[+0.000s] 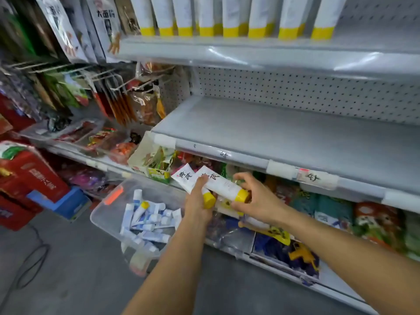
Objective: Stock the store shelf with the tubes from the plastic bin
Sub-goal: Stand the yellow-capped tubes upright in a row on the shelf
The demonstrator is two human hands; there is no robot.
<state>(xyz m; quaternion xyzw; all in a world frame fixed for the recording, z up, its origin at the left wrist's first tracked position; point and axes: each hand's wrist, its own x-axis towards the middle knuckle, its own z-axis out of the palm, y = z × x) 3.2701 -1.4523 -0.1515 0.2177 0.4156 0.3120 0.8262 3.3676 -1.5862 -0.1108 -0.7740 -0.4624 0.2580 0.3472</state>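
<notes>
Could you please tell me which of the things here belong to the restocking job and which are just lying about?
Part of the job: left hand, right hand, the two tubes they hold, plastic bin, loose tubes inside it, bare middle shelf, stocked tubes on the top shelf.

Just lying about: hanging snack packets, red cartons, black cable on the floor.

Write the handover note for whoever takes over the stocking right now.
Left hand: grips one yellow-capped tube.
Right hand: grips a second tube by its cap end.
Bin: on the floor, many tubes inside.
Done: a row of tubes stands cap-down on the top shelf.
To do: shelve both held tubes, then the bin's.
</notes>
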